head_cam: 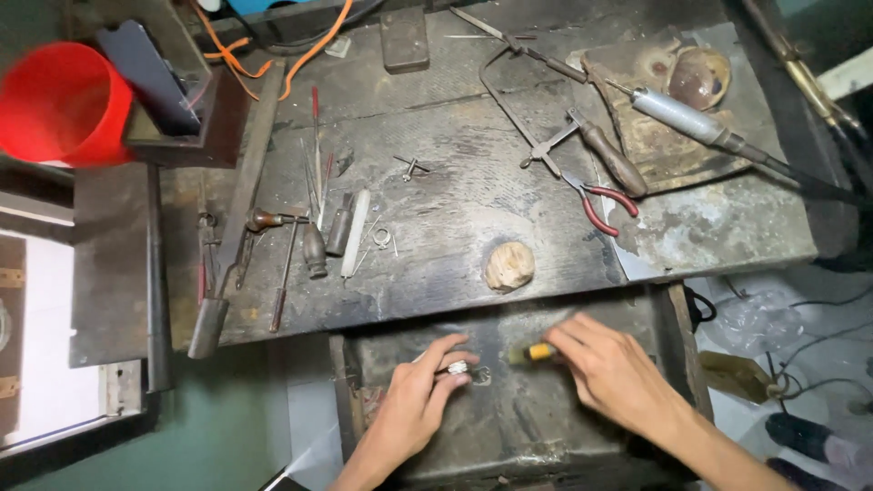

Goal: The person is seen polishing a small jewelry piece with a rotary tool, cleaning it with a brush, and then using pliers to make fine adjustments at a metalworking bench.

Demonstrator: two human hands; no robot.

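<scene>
**Both hands pinching small items over the lower block, head view**

Left hand [414, 400] comes in from bottom centre, fingers curled, thumb and forefinger pinched on a small silvery metal piece [457, 368]. Piece sits just above the dark, worn lower block [509, 427] that juts out under the worktop's front edge. A tiny wire ring [481, 374] lies on the block just beside the piece; cannot tell if they touch.

Right hand [614, 373] comes in from bottom right, fingers bunched and closed on a small tool with a yellow band [538, 352]. Tool tip is blurred and points left toward the left hand. The two hands are near each other but apart.

On the worktop [455, 200], dark and scuffed:
- round pale lump [508, 265], near the front edge, just above the hands
- red-handled pliers [600, 202] to the right, next to a wooden-handled tool [609, 155]
- jeweller's saw frame [523, 82] at upper centre-right
- grey-barrelled torch-like tool [682, 114] lying on a scorched board [655, 136], with a domed brown shell-like thing [698, 77] at the board's far end
- row of files and small hand tools [309, 227] on the left, white stick [355, 232] among them
- small dark rectangular block [405, 38] at the top

Red bucket [59, 105] stands off the worktop at top left. Orange cable [309, 45] runs across the top edge.
</scene>
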